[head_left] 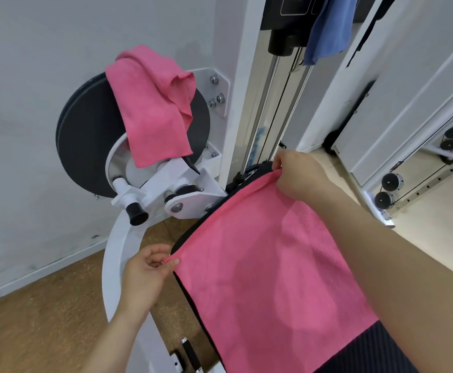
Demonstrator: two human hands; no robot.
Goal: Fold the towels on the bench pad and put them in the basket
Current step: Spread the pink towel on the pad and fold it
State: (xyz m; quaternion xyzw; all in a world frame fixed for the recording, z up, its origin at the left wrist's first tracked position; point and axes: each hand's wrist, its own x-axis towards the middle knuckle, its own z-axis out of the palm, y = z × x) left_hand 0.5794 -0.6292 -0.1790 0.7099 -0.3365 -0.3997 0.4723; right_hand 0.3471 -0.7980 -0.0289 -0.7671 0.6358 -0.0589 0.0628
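Pink towel [260,278] spread flat over the dark bench pad [365,351], nearest the camera; its near end is partly cut off by the lower edge of the view and partly covered by the right forearm.

Left hand [150,267]: grip closed in a thumb-and-finger pinch on the towel's far left corner. Right hand [298,173]: grip closed, fingers curled over the far right corner at the head of the pad.

The cloth is judged light, soft and limp, with a textured weave unlikely to slip. It should sag wherever unsupported, so corners and hems are the places to hold, drawn taut before each fold.

A second pink towel [152,103] hangs bunched over the black disc [85,135] at left. A blue cloth [327,28] hangs at upper right, its top cut off. No basket is in view.
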